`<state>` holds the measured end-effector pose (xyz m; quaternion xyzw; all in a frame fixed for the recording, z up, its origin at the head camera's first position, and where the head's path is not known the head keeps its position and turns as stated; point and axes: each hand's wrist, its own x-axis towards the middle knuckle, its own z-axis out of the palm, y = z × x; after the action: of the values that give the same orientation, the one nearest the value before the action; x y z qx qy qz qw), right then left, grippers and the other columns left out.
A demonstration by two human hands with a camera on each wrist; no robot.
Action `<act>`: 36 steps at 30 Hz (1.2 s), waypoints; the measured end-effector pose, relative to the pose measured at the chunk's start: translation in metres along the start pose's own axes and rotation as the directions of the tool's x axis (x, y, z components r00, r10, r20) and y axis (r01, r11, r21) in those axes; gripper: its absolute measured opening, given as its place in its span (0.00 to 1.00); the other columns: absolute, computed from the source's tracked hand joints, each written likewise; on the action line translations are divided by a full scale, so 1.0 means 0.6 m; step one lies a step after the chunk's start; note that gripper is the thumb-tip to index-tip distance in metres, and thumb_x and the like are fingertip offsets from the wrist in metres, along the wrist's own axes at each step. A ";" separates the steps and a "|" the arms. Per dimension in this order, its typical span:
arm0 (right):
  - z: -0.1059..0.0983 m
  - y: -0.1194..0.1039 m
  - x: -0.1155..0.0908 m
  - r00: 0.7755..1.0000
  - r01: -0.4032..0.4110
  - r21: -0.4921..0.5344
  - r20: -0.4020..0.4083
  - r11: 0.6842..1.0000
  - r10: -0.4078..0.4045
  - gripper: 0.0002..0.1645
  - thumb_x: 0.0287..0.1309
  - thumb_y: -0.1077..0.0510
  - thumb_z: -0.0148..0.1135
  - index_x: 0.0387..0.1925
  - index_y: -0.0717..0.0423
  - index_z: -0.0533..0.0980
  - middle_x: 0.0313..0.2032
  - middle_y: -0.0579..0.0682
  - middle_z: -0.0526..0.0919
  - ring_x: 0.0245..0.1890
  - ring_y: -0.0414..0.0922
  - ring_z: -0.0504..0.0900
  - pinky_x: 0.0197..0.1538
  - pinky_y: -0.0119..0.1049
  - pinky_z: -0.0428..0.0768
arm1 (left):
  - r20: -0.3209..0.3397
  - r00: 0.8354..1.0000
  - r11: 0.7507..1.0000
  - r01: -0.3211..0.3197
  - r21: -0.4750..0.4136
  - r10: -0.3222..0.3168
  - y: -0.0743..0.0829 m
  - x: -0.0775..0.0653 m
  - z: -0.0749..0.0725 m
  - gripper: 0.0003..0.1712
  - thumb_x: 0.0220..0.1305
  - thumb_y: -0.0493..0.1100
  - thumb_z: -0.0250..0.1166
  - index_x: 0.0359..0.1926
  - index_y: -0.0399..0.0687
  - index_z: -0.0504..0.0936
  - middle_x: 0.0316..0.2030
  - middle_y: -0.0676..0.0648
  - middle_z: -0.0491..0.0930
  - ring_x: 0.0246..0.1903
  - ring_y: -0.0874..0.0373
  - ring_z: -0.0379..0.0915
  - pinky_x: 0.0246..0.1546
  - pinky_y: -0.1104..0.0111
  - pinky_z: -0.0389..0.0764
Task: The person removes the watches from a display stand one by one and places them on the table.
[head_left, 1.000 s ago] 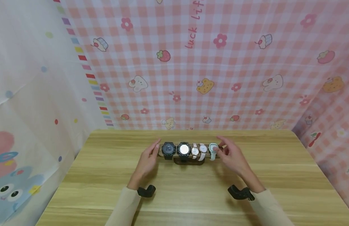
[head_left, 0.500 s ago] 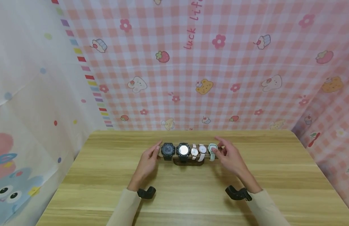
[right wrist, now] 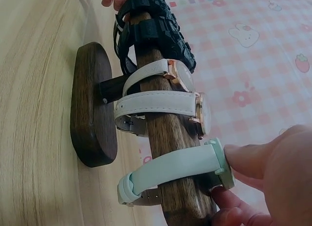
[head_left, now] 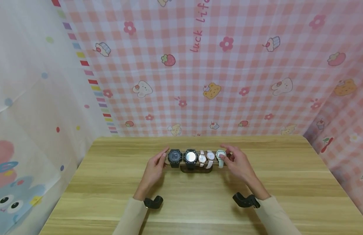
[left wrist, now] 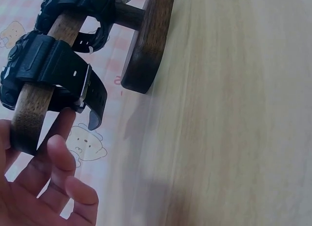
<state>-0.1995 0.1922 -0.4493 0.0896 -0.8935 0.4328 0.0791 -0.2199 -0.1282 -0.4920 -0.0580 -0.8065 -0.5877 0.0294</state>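
A dark wooden watch stand [right wrist: 93, 109] with a crossbar carries a row of wristwatches. At its left end sit a black watch [head_left: 175, 156] and another black watch with a bright face [head_left: 190, 156]. Right of these are a small watch with a pale strap [head_left: 202, 158] and a white-strapped watch [head_left: 210, 156]. A mint-green watch [right wrist: 175, 166] is at the right end. My left hand [head_left: 153, 165] holds the bar's left end between thumb and forefinger, other fingers loosely bent. My right hand [head_left: 239, 163] pinches the mint watch's case, thumb on its face and fingers behind.
The stand rests toward the back of a wood-grain table [head_left: 193, 202]. Behind it hangs a pink checked cloth [head_left: 181, 75], with a white printed cloth [head_left: 28, 98] at the left. Each wrist wears a black camera mount [head_left: 154, 202].
My right hand has moved slightly left, its forefinger closing in toward the mint watch. My left hand stays at the bar's end. The head view has shifted a little.
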 end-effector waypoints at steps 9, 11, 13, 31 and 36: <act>-0.004 -0.003 0.000 0.999 -0.031 0.010 0.025 0.999 0.031 0.23 0.65 0.63 0.63 0.61 0.57 0.75 0.35 0.53 0.77 0.28 0.43 0.71 0.30 0.32 0.71 | 0.007 1.000 1.000 -0.004 -0.009 0.004 -0.002 0.000 0.001 0.21 0.78 0.44 0.50 0.67 0.46 0.75 0.20 0.43 0.69 0.21 0.61 0.65 0.23 0.73 0.67; -0.005 -0.004 0.000 0.999 -0.032 0.018 0.032 0.999 0.032 0.22 0.65 0.63 0.62 0.61 0.57 0.76 0.35 0.53 0.76 0.28 0.43 0.71 0.30 0.32 0.70 | 0.002 1.000 1.000 -0.014 -0.015 0.014 -0.005 0.000 0.002 0.21 0.78 0.45 0.51 0.66 0.48 0.75 0.19 0.49 0.67 0.20 0.63 0.63 0.22 0.73 0.66; -0.006 -0.005 -0.001 0.999 -0.032 0.023 0.038 0.999 0.031 0.22 0.65 0.64 0.62 0.60 0.57 0.76 0.34 0.53 0.76 0.27 0.43 0.71 0.29 0.32 0.70 | -0.001 1.000 1.000 -0.022 -0.018 0.022 -0.008 0.000 0.002 0.21 0.78 0.47 0.51 0.66 0.49 0.76 0.18 0.51 0.67 0.19 0.63 0.62 0.21 0.72 0.66; -0.016 0.000 -0.002 0.998 -0.047 0.041 0.048 0.998 0.045 0.20 0.67 0.61 0.61 0.59 0.55 0.78 0.34 0.54 0.77 0.25 0.42 0.71 0.24 0.31 0.70 | -0.025 0.998 0.998 -0.056 0.030 0.056 -0.013 -0.002 0.001 0.20 0.78 0.49 0.51 0.64 0.55 0.78 0.16 0.52 0.65 0.17 0.64 0.60 0.25 0.70 0.69; -0.021 0.004 -0.004 0.998 -0.055 0.021 0.044 0.998 0.054 0.20 0.67 0.60 0.61 0.59 0.55 0.78 0.36 0.54 0.78 0.25 0.42 0.72 0.24 0.32 0.70 | -0.021 0.997 0.997 -0.076 0.034 0.076 -0.014 -0.001 0.002 0.22 0.78 0.49 0.51 0.65 0.49 0.77 0.16 0.51 0.65 0.17 0.64 0.60 0.25 0.70 0.69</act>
<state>-0.1969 0.2038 -0.4439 0.0754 -0.8922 0.4428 0.0467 -0.2205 -0.1296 -0.5002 -0.0815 -0.8128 -0.5735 0.0618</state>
